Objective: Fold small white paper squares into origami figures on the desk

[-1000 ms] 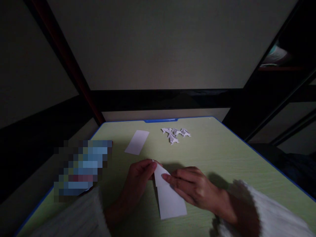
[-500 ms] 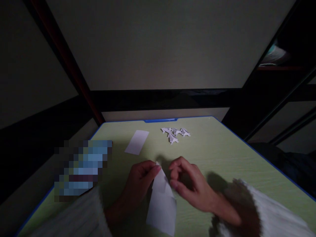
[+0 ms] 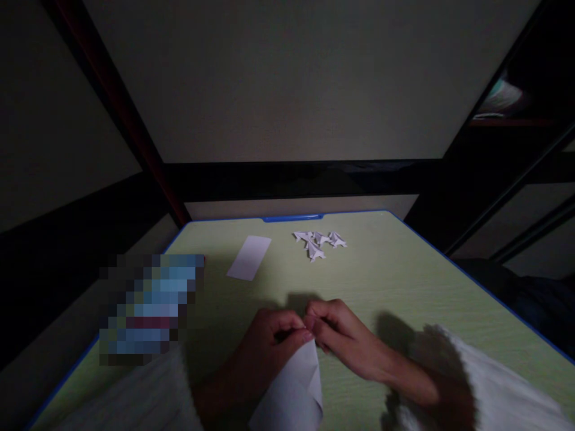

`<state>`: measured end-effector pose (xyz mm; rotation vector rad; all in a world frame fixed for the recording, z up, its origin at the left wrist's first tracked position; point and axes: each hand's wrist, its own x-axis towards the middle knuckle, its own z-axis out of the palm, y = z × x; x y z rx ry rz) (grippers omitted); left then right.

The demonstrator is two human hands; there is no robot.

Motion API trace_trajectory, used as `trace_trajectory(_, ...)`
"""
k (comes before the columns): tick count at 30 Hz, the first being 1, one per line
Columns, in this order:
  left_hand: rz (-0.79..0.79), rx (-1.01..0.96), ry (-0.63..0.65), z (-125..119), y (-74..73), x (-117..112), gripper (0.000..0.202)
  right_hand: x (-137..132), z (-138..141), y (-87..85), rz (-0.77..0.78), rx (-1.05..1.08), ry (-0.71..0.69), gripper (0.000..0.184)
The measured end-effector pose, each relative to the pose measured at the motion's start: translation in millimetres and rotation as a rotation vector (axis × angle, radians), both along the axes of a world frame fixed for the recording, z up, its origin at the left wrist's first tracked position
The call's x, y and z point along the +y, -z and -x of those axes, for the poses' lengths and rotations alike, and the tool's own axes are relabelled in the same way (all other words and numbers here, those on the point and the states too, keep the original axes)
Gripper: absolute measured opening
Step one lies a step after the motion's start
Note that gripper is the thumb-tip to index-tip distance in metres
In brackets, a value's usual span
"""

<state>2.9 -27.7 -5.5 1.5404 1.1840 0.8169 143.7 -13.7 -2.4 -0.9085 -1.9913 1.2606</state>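
Note:
A white sheet of paper [image 3: 291,389], partly folded, hangs from my fingers near the front of the table, its lower end cut off by the frame. My left hand [image 3: 272,344] pinches its folded upper tip between thumb and fingers. Right against those fingertips, my right hand [image 3: 344,338] is closed in a pinch at the same tip. The fingers hide the very point of the paper, so how much of it the right hand grips is hard to see.
Several small folded paper figures [image 3: 315,250] stand together toward the far side of the blue-edged table [image 3: 381,269]. Left of them lies a flat white paper rectangle [image 3: 249,257]. A pixelated, blurred-out object [image 3: 155,308] rests at the left edge. A pale panel [image 3: 287,84] rises behind the table.
My right hand has closed and come in to meet the left at the paper's tip. The left hand and the tip have shifted right and nearer to me.

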Motion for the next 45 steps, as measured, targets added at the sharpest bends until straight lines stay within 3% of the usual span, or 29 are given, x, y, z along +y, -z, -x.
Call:
trace_trajectory(3,0.016,-0.014,-0.004,0.8,0.7,1.1,0.022,0.0,-1.1,0.6,-0.017,0.001,0.017,0.027)
trace_trajectory(7,0.055,-0.032,-0.006,2.3,2.8,2.5,0.023,1.8,-4.5,2.2,-0.020,0.023,0.152,0.030)
trace_trajectory(11,0.115,-0.037,-0.029,2.8,3.1,3.4,0.022,5.9,-5.0,4.6,0.073,0.140,0.248,0.031)
trace_trajectory(22,0.109,-0.102,-0.205,6.0,-1.6,5.9,0.022,12.7,-2.4,7.8,0.512,0.375,-0.024,0.026)
trace_trajectory(45,0.065,-0.036,-0.179,6.3,1.4,5.5,0.024,11.8,0.1,7.6,0.557,0.323,0.084,0.028)
